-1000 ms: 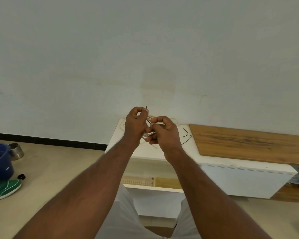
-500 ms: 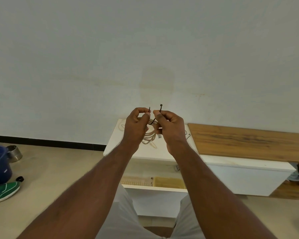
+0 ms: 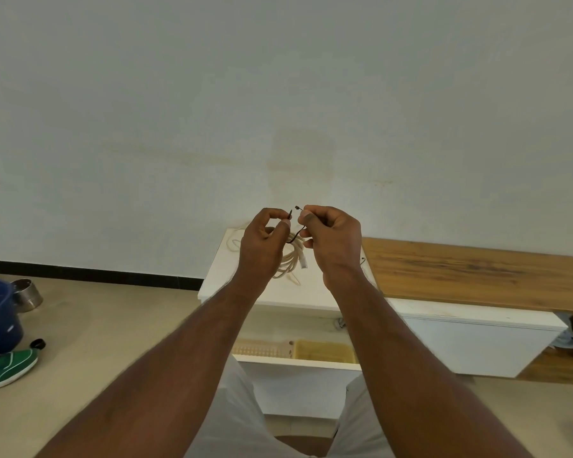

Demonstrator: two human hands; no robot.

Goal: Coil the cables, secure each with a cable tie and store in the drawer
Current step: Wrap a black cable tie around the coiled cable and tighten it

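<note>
A thin black plastic cable tie is pinched at its two ends by the left hand and right hand, looped under the coiled cream cable hanging above the white table, seemingly so tip meets head.

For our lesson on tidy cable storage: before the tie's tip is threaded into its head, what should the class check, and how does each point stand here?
1. Left hand pinches the black cable tie's pointed tip: ok.
2. Right hand pinches the head end: ok.
3. Tie looped under the beige cable coil: ok.
4. Tip inserted in head: not ok, ends apart.
5. All coil turns inside the loop: cannot tell.
6. Drawer open: ok.
</note>
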